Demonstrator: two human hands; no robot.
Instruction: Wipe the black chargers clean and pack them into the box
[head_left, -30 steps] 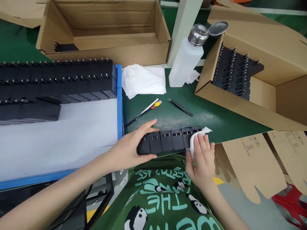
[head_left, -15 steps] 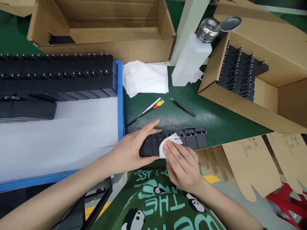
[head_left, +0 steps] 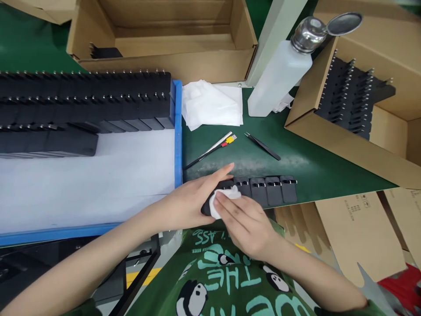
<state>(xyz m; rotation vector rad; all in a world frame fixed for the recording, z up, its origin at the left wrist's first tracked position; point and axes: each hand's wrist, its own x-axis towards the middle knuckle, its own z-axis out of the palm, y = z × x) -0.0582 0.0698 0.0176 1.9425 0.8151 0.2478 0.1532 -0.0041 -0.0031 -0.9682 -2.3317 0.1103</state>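
Observation:
A row of small black plastic housings with metal pins (head_left: 258, 192) lies along the table's front edge. My left hand (head_left: 192, 197) grips its left end, thumb and fingers on opposite sides. My right hand (head_left: 245, 219) pinches a white wipe (head_left: 223, 199) and presses it onto the leftmost housings, which the wipe and fingers partly cover. Beyond the row lie black tweezers (head_left: 263, 146) and a cable with a yellow-tipped plug (head_left: 230, 140), next to a thin silver tool (head_left: 219, 141).
On the left, a blue-edged tray (head_left: 178, 136) holds rows of black housings (head_left: 131, 105). At the back are an open cardboard box (head_left: 171, 66), a stack of white wipes (head_left: 213, 105) and a white pump bottle (head_left: 279, 79). Another box (head_left: 355, 151) on the right contains pinned black pieces.
My right hand has slid the wipe left along the row, from the middle housings to the left end. My left hand keeps its grip. The whole view has shifted slightly.

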